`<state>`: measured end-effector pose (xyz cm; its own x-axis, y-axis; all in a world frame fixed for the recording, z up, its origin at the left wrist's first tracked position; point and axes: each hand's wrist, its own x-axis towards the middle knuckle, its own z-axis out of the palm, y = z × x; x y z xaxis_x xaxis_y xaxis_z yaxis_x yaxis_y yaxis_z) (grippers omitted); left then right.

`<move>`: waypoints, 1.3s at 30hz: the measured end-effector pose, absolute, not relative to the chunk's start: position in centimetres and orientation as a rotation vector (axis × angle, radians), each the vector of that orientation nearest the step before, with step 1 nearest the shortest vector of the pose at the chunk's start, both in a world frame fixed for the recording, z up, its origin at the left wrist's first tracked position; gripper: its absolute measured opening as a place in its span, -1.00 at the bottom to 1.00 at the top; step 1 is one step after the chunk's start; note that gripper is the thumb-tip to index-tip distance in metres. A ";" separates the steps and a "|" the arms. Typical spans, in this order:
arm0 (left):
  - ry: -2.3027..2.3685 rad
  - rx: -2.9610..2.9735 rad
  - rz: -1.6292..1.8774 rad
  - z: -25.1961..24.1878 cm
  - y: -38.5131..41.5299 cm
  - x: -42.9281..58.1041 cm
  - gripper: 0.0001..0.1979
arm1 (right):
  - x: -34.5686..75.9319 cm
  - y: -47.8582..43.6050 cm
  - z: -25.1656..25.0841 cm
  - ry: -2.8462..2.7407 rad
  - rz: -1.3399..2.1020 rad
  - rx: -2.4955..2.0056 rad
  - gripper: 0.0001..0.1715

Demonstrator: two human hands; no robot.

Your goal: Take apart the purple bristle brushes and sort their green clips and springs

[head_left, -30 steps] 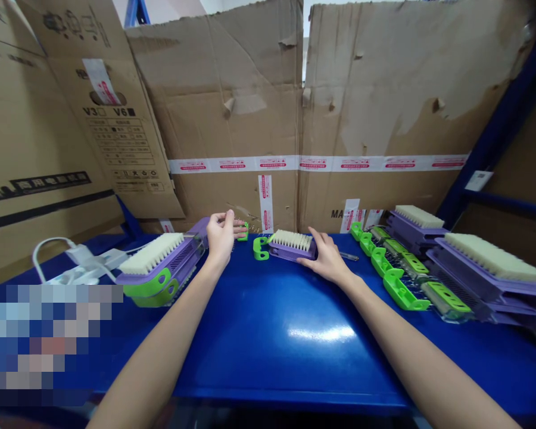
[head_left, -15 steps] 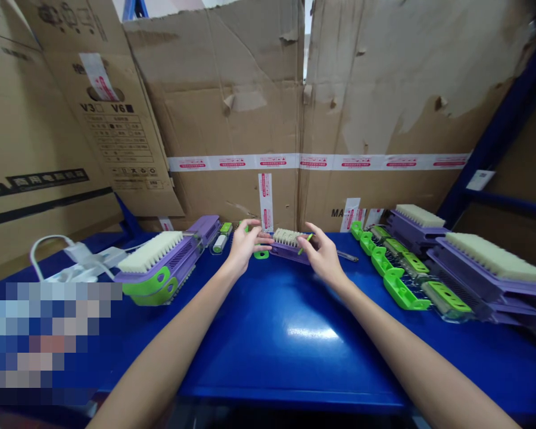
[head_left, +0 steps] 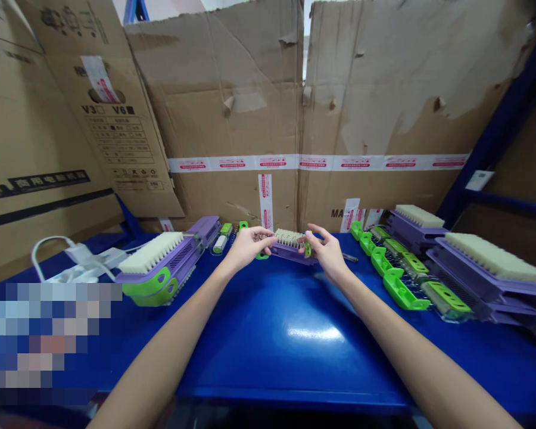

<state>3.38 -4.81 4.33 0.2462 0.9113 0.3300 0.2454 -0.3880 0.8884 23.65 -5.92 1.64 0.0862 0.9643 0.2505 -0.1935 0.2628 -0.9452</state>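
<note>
The purple tool (head_left: 290,254) lies near the back of the blue table (head_left: 254,339), in the middle, between the two hands and close to the cardboard wall (head_left: 232,119). Its body is purple, long and low, and it carries on the top a pale cream block (head_left: 288,236), whose front edge looks toothed, like a row of short, thick bristles. The right hand (head_left: 328,251) holds a small green piece (head_left: 308,244) between the thumb and the bent fingers, just before the right end of the tool; this piece is bright green and stands nearly upright, but its finer shape is too small to tell. The left hand (head_left: 250,245) is at the other end, with the fingers curved and the thumb brought close to them, only a narrow opening remaining; I cannot tell if something thin is pinched there. Below these fingers, another green part (head_left: 262,256) shows partly. A pen (head_left: 351,258) lies just beyond the right hand.
</note>
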 end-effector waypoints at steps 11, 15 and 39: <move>1.106 1.133 0.951 4.8 -4.7 2.9 -0.69 | 23.6 -6.2 1.9 -1.211 0.978 -0.834 -0.14; 1.145 0.932 0.908 5.2 -4.6 2.4 -0.67 | 23.5 -6.4 2.2 -1.217 0.970 -0.802 -0.17; 2.061 1.691 1.378 2.8 -0.9 -3.7 -0.72 | 25.1 -4.7 0.6 -1.307 0.791 -0.917 -0.30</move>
